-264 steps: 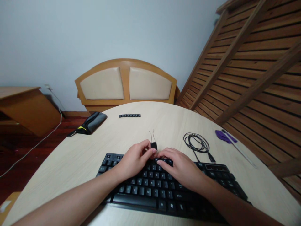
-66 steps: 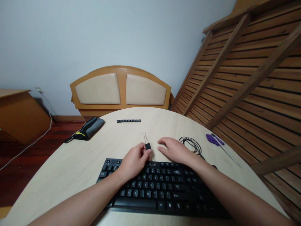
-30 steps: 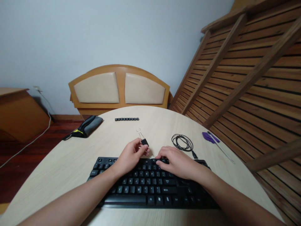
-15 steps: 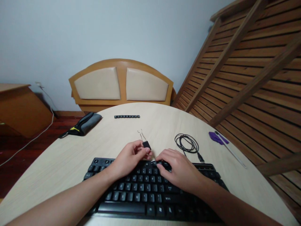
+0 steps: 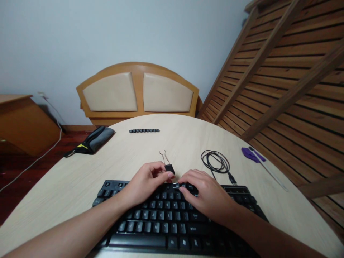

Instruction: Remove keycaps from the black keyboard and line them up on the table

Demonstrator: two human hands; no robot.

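Observation:
My left hand [image 5: 150, 179] is closed on a keycap puller [image 5: 170, 168] with a black middle and two thin wire prongs pointing up and away. The puller's lower end points at the top row of the black keyboard [image 5: 138, 240]. My right hand [image 5: 205, 190] rests over that row, thumb and index finger bent around a keycap [image 5: 176, 185] where a bright metal glint shows. Part of this contact is hidden by the fingers. At the keyboard's upper left, some top-row places show bare sockets [image 5: 107, 184] without caps. The forearms cover several keys.
A straight row of loose black keycaps [image 5: 144, 130] lies toward the table's far side. A coiled cable [image 5: 215, 162] sits beyond the keyboard. Purple cloth [image 5: 251, 154] with a white stick [image 5: 270, 171] lies right; a dark grey pouch [image 5: 99, 139] lies at the left edge.
The view has tilted and shifted slightly. The puller in my left hand has dipped a little toward the keyboard and right hand; my right hand stays at the same key.

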